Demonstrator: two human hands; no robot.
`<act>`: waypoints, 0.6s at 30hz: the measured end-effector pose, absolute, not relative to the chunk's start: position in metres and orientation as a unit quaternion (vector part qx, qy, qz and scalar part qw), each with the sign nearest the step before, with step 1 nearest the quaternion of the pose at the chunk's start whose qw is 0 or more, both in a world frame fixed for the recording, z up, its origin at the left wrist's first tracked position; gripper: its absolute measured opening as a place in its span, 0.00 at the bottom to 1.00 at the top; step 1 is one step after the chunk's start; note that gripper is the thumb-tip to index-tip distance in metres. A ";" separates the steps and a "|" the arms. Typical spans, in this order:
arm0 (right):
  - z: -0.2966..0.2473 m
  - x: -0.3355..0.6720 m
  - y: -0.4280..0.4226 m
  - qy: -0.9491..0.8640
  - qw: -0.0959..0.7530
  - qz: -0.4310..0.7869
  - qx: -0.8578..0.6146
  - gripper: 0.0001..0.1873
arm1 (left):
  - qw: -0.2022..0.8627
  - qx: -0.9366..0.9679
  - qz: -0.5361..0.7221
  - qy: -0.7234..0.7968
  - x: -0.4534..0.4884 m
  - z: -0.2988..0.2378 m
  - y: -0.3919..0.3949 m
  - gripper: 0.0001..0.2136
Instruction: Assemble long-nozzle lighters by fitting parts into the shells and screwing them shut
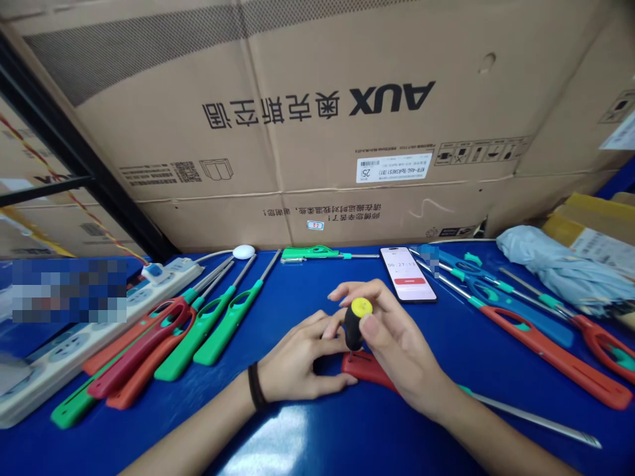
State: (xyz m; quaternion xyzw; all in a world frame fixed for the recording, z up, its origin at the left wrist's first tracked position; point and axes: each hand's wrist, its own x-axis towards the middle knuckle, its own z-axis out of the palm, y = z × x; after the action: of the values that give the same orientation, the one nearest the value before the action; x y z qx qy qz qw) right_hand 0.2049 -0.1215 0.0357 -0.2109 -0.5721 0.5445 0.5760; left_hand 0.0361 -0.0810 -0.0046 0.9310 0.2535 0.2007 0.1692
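My right hand grips a short screwdriver with a black handle and yellow cap, held upright with its tip down on a red long-nosed lighter. The lighter lies flat on the blue table, its metal nozzle stretching to the right. My left hand, a black band at its wrist, curls around the lighter's red handle and presses it down beside the screwdriver.
Several green and red lighters lie at the left beside a white power strip. Blue and red lighters lie at the right, near a folded grey umbrella. A phone showing a timer and a green lighter rest before a large cardboard box.
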 end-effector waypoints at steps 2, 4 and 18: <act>0.036 0.201 -0.122 -0.551 0.592 0.555 -0.192 0.07 | 0.176 0.929 0.206 0.251 0.036 -0.006 -0.081 0.14; 0.035 0.199 -0.121 -0.534 0.603 0.562 -0.191 0.09 | 0.187 0.928 0.207 0.245 0.036 -0.006 -0.081 0.13; 0.041 0.200 -0.124 -0.530 0.585 0.578 -0.209 0.13 | 0.194 0.924 0.225 0.241 0.036 -0.004 -0.080 0.14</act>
State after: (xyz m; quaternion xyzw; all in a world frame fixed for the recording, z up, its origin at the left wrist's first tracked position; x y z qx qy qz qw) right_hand 0.2001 -0.1240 0.0415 -0.2090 -0.5300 0.5776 0.5847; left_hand 0.0361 -0.0802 -0.0043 0.9242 0.2406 0.2245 0.1936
